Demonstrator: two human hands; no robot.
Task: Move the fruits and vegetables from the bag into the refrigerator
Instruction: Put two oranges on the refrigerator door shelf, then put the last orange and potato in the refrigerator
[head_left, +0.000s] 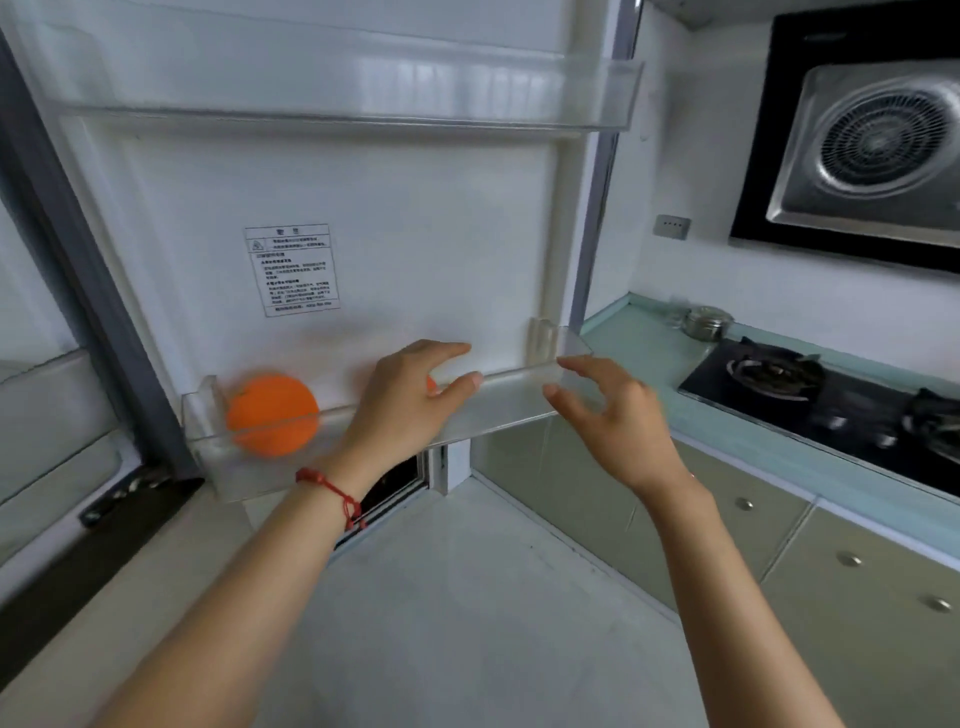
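The refrigerator door (415, 234) stands open in front of me, its inner side facing me. An orange (272, 414) lies at the left end of the lower clear door shelf (509, 400). A sliver of a second orange thing (430, 383) shows just behind my left hand. My left hand (410, 400) hovers over the middle of that shelf with fingers spread and relaxed, holding nothing. My right hand (608, 415) floats at the shelf's right end, fingers loosely curved and empty. The bag is out of view.
An upper clear door shelf (597, 98) spans the door. The refrigerator body (52, 405) is at the left. To the right run a counter (649, 358) with a gas hob (810, 389), a steel pot (706, 322), a range hood (872, 140), and cabinets (831, 571) below. Tiled floor (467, 597) lies underfoot.
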